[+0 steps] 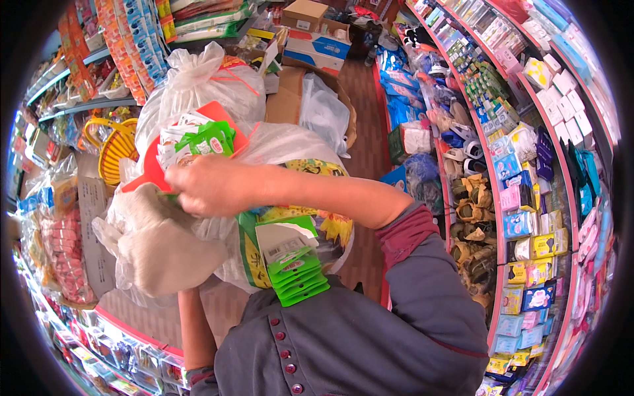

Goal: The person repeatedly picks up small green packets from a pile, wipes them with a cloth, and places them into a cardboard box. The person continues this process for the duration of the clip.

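My right hand reaches across from the right, fingers curled down at the near edge of a red plastic tray or scoop. Motion blur and the hand itself hide whether it grips anything. Green-and-white packets lie fanned in the red tray just beyond my knuckles. My left forearm rises behind a blurred beige cloth item, which hides the left hand. Nearer my body, an open carton holds a row of green packets, leaning against a stuffed, printed plastic sack.
Large white plastic sacks stand ahead. A yellow basket is at left, beside packaged goods. Cardboard boxes are stacked at the back. Shoes and stocked shelves line the right, beyond a strip of wood-look floor.
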Demonstrator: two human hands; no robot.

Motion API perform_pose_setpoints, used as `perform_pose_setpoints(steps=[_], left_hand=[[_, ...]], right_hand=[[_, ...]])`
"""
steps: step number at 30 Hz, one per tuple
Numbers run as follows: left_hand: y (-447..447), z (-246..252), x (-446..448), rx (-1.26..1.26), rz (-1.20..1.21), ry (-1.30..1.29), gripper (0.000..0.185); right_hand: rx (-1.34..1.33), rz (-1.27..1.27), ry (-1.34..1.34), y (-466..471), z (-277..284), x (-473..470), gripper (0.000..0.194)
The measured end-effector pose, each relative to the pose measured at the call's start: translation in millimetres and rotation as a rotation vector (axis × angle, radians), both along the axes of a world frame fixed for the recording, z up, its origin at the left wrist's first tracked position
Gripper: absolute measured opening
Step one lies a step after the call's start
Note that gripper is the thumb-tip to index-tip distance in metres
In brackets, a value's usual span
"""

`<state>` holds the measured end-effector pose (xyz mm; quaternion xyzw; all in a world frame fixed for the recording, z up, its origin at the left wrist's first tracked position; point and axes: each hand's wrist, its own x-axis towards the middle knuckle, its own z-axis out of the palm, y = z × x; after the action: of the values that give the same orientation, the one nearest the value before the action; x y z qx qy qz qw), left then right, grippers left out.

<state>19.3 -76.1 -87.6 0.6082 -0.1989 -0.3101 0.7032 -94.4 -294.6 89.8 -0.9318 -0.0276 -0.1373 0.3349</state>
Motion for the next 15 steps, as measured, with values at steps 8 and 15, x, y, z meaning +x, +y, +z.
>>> perform_pose_setpoints(steps=[8, 15], left_hand=[[-2.3, 2.8, 23.2, -0.019, 0.016, -0.031, 0.061], [16.7, -4.4, 19.0, 0.010, 0.005, -0.016, 0.061]], right_hand=[[0.084, 0.143, -0.032, 23.1, 30.4, -8.3, 0.019], [0.371, -0.004, -0.107, 14.9, 37.2, -13.8, 0.023]])
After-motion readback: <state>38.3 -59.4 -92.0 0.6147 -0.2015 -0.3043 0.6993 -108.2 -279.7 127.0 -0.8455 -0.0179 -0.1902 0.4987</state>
